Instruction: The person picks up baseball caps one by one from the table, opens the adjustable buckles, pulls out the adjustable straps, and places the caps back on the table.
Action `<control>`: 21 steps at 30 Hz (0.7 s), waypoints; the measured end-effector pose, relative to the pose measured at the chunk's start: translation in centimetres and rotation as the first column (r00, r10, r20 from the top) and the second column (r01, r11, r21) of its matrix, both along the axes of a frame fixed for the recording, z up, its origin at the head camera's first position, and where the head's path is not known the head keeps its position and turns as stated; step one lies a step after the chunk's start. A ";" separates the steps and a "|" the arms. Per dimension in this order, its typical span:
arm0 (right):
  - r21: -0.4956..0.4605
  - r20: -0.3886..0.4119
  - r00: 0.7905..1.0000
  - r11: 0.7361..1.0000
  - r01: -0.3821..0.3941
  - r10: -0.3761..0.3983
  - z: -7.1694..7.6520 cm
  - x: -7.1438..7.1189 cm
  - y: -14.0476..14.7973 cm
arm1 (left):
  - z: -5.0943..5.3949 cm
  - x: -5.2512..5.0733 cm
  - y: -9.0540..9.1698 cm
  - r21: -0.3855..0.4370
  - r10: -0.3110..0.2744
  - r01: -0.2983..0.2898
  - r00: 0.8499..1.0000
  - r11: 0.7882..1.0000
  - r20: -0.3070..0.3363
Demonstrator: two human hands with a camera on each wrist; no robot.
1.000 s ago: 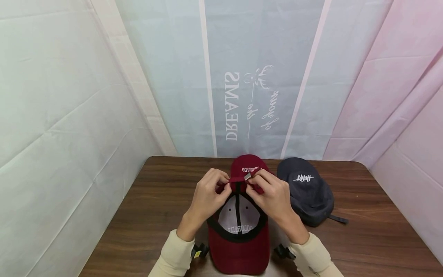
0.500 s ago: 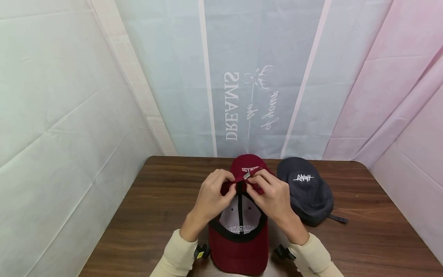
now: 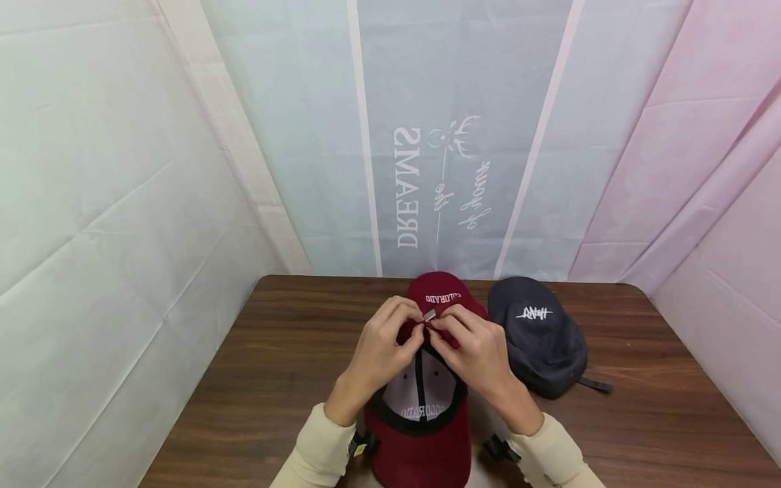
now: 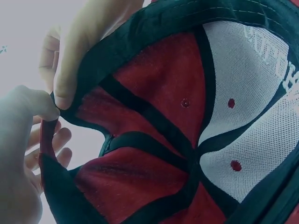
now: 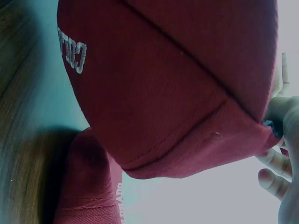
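Observation:
A dark red baseball cap point(image 3: 421, 454) is held with its brim toward me and its inside facing up. My left hand point(image 3: 386, 342) pinches one side of its back strap. Close by, my right hand point(image 3: 478, 346) pinches the other side, beside a small silver buckle point(image 3: 430, 314). The fingertips of both hands nearly meet there. Black seam tape and pale front panels point(image 4: 243, 70) show inside the crown in the left wrist view. From the right wrist, the cap's outer crown point(image 5: 177, 93) is seen. How the strap lies in the buckle is too small to tell.
Behind the hands, a second dark red cap point(image 3: 436, 285) with white lettering lies on the wooden table point(image 3: 287, 352). A dark navy cap point(image 3: 543, 342) with a loose strap end sits to the right. Fabric curtains point(image 3: 305, 135) rise behind the table's far edge.
My left hand has moved right, bringing its side of the strap up to the buckle by my right hand. The gap between the hands has narrowed, and the held cap has shifted slightly.

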State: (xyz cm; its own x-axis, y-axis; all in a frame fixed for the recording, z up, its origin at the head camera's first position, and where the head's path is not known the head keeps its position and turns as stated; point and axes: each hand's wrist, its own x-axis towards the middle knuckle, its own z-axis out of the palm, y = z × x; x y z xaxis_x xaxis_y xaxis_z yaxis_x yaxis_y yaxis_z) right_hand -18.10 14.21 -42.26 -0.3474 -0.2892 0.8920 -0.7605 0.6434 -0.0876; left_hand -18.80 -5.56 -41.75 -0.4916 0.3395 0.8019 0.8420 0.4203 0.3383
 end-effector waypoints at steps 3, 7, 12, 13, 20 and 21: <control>-0.001 -0.008 1.000 1.000 0.002 -0.002 -0.1 0.0 -0.1 | 0.1 0.0 0.0 0.006 -0.006 0.006 1.000 1.000 -0.005; -0.014 -0.011 1.000 1.000 0.000 -0.001 0.0 -0.1 -0.2 | 0.1 -0.1 0.0 0.016 -0.017 0.017 1.000 1.000 -0.024; -0.026 -0.003 1.000 1.000 0.005 -0.005 0.1 0.0 -0.4 | 0.1 -0.2 -0.1 0.022 -0.027 0.028 0.999 0.999 -0.039; -0.027 -0.003 1.000 1.000 0.005 -0.005 0.0 0.0 -0.4 | 0.1 -0.2 -0.1 0.022 -0.029 0.030 0.999 0.999 -0.041; -0.034 0.006 1.000 0.999 0.003 -0.003 -0.1 0.2 -0.3 | -0.2 0.0 -0.3 0.024 -0.027 0.028 0.999 0.999 -0.046; -0.037 0.008 1.000 0.999 0.002 -0.002 -0.2 0.2 -0.3 | -0.2 0.0 -0.3 0.026 -0.024 0.025 0.999 0.999 -0.045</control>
